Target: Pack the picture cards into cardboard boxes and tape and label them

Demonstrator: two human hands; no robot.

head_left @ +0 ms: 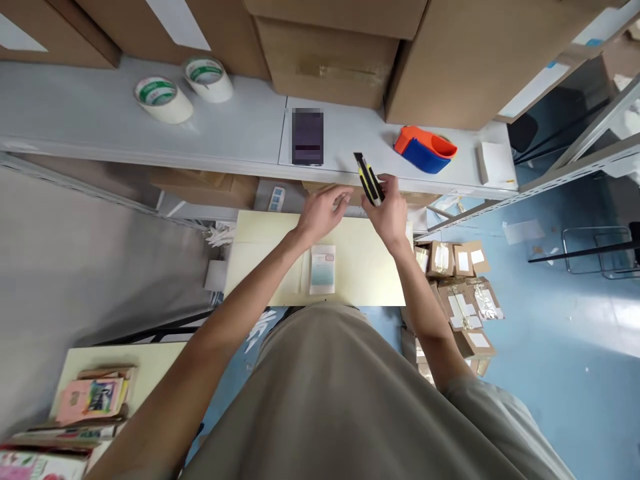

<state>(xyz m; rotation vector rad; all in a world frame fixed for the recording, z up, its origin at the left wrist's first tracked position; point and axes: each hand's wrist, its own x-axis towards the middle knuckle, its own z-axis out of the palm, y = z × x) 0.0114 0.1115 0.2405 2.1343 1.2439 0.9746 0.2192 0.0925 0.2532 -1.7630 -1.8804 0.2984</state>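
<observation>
A black and yellow utility knife (369, 179) is gripped in my right hand (389, 213), its tip pointing up and away, near the front edge of the grey shelf. My left hand (323, 212) is to the left of it, over the far part of the cream table. Its fingers are loosely bent and apart, and I see nothing in them. Below the hands, a small packet with a pale blue-green printed face (323, 269) lies on the cream table (370, 267). Neither hand touches it.
On the shelf (240, 133) are two tape rolls (167, 107), a dark phone-like rectangle (307, 137) and an orange and blue tape dispenser (425, 149). Cardboard boxes (330, 63) stand behind. More boxes (463, 300) sit right of the table; books (93, 400) are stacked lower left.
</observation>
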